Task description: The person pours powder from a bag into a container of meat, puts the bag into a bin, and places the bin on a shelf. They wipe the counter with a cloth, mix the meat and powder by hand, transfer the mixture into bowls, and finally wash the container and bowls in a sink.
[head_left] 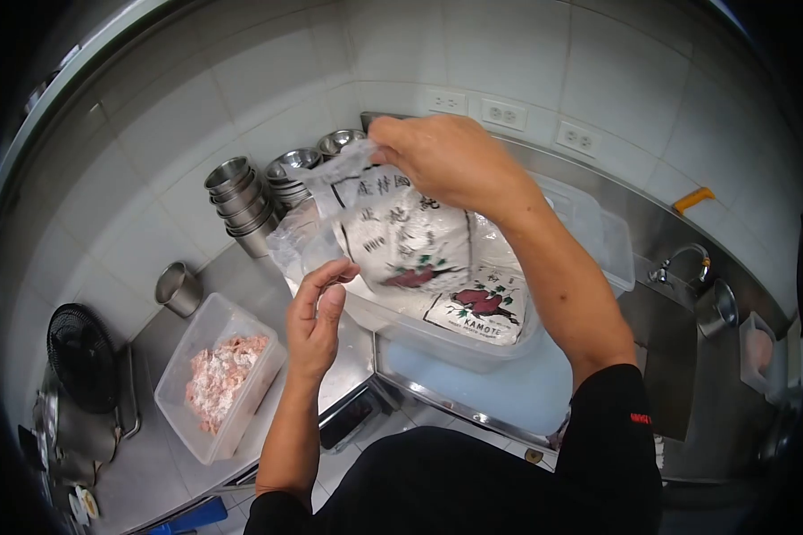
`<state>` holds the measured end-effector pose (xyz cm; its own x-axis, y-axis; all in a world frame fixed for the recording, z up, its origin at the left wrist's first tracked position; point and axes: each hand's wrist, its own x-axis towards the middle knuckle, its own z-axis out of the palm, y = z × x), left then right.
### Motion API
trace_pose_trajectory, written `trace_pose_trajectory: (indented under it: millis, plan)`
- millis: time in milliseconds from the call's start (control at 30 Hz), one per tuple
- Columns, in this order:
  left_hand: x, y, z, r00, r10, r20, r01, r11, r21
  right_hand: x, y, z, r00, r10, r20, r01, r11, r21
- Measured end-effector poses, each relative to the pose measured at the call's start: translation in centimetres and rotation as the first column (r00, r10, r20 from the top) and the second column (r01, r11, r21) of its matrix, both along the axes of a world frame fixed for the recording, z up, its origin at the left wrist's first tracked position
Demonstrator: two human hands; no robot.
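Note:
My right hand [433, 160] grips the top of a plastic bag of sweet potato starch [401, 227], printed with dark characters and a red root. The bag hangs tilted, somewhat blurred, over a clear plastic tub [482, 348]. Inside the tub lies another starch bag [482, 308], marked KAMOTE. My left hand [314, 321] is open at the lower left side of the raised bag, thumb apart from the fingers, fingertips right by the plastic. To its left, a clear container [254, 415] holds raw minced-looking meat [223, 379] dusted with white powder.
Stacked metal cups [241, 205] and bowls [290, 169] stand by the wall, with a single metal cup [178, 290] nearer. A blue board [473, 379] lies under the tub. At right are a faucet [682, 263] and sink; a black fan [82, 357] stands far left.

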<state>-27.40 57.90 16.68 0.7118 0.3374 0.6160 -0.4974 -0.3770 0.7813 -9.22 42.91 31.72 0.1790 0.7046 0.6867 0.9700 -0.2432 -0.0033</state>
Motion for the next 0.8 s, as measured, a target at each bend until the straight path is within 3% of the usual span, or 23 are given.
trace_pose_trajectory:
  millis: [33, 133, 233, 300, 367, 467, 567, 633, 733, 800]
  plan:
    - [-0.1, 0.2, 0.3, 1.000, 0.008, 0.017, -0.008, 1.000, 0.003, 0.0, 0.5, 0.3, 1.000, 0.013, -0.001, -0.013, 1.000, 0.007]
    - [0.1, 0.5, 1.7, 0.998, 0.048, 0.042, -0.050, 0.998, 0.047, 2.4, 2.3, 0.6, 0.968, 0.089, -0.234, -0.080, 0.996, 0.044]
    - [-0.1, 0.8, 3.0, 0.995, 0.078, 0.058, -0.085, 0.989, 0.119, 4.2, 3.0, 0.8, 0.835, -0.200, -0.513, 0.129, 0.977, -0.170]
    - [-0.1, 1.0, 3.6, 0.991, 0.117, 0.069, -0.127, 0.979, 0.159, 10.3, 5.4, -3.9, 0.853, -0.444, -0.275, 0.309, 0.853, -0.421]
    - [0.1, 1.1, 4.1, 0.981, 0.180, 0.072, -0.190, 0.963, 0.190, 10.6, 5.3, -7.3, 0.859, -0.500, -0.112, 0.427, 0.819, -0.383]
    - [0.8, 1.7, 4.1, 0.966, 0.252, -0.049, -0.228, 0.929, 0.293, 9.3, 5.1, -7.6, 0.879, -0.416, -0.234, 0.223, 0.791, -0.569]
    - [1.9, 1.3, 5.0, 0.917, 0.295, -0.268, -0.169, 0.897, 0.408, 11.1, 5.9, -9.3, 0.776, -0.585, -0.236, 0.300, 0.672, -0.677]
    - [2.8, 1.1, 5.6, 0.828, 0.335, -0.449, -0.084, 0.867, 0.492, 11.2, 4.5, -11.2, 0.822, -0.542, -0.176, 0.395, 0.764, -0.510]
    - [4.9, 2.3, 3.0, 0.817, 0.275, -0.506, 0.106, 0.791, 0.602, 12.8, 4.4, -12.4, 0.815, -0.557, -0.163, 0.473, 0.800, -0.370]
    - [5.0, 2.3, 2.9, 0.793, 0.288, -0.537, 0.080, 0.824, 0.561, 13.3, 5.0, -11.4, 0.828, -0.520, -0.210, 0.462, 0.845, -0.268]
